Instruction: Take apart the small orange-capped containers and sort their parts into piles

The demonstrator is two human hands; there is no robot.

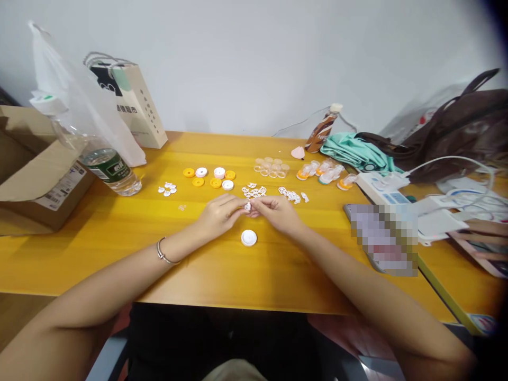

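My left hand [223,213] and my right hand [277,211] meet over the middle of the table, fingertips pinched together on a small white plastic part [248,206]. Its exact shape is mostly covered by the fingers. Just below them on the table lies a round white cap [248,238]. Beyond the hands are loose white openwork pieces [255,191], with another cluster of white pieces [289,194] to the right. Yellow and white round caps [215,183] sit to the upper left. Clear cups [272,167] stand farther back.
At the left are an open cardboard box [47,185], a large water bottle [107,164] and a paper bag [138,106]. Assembled clear pieces with orange bases [305,171], a phone [381,241], a power strip [383,193] and a brown bottle [322,129] occupy the right.
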